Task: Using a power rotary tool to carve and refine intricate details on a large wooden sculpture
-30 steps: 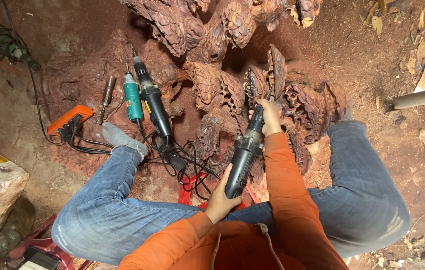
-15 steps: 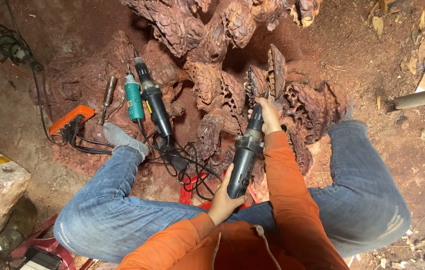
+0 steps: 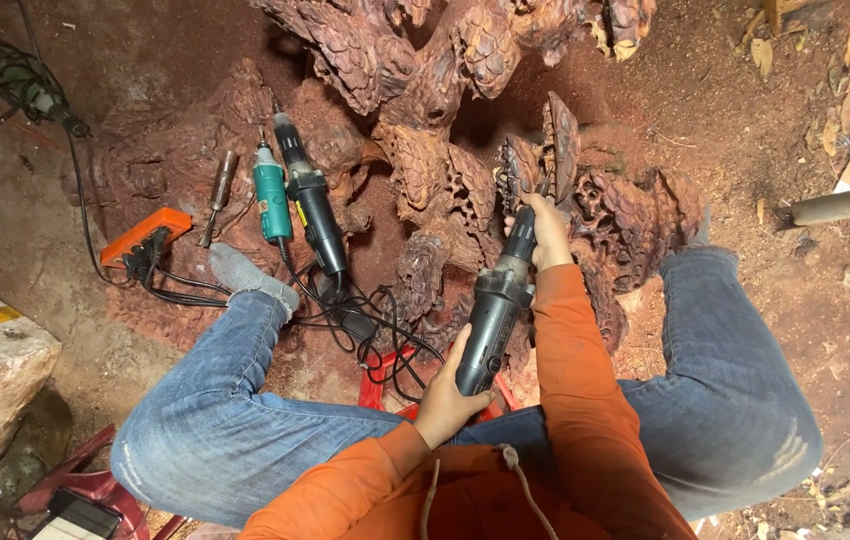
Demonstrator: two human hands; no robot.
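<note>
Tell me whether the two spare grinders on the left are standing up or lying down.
Lying down. The teal grinder and the black grinder rest side by side on the carved wood, tips pointing away, cords trailing back.

- Grinder (image 3: 493, 318): long, dark grey power tool, angled up and away from the person, nose against the carving.
- Carving (image 3: 465, 120): reddish-brown wood, deeply scaled and knobbly, standing on the dirt floor between the knees.

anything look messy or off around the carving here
The black cables lie in a tangled knot between the legs, beside the die grinder that the left hand and right hand hold. Two spare grinders and a chisel lie loose on the carved wood.
</note>
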